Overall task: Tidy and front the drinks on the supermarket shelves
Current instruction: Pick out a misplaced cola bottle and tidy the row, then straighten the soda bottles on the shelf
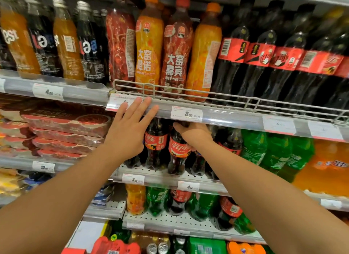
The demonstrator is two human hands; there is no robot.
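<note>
Two hands are at work on the middle shelves. The left hand is released, fingers straight, fingertips resting on the price rail of the shelf above. The right hand is curled round the neck of a cola bottle, reaching in just under that rail. The bottle stands upright at the shelf's front edge, touching a second cola on its left, with green bottles further right. Its red label faces roughly forward, so fronting of this unit appears nearly complete; this is a judgement only. Handling: a full plastic bottle of this kind is likely moderately heavy and stiff while sealed, with a smooth wall that may slip if damp. The neck grip suits turning and short slides; for lifting, a hold round the waist at the label would likely be more secure. The base is lobed and narrow, so a push applied high could tip the bottle into its neighbours. Clearance under the rail looks tight; the cap is hidden behind it. On the upper shelf, tall orange and red bottles stand behind a wire guard, untouched.
</note>
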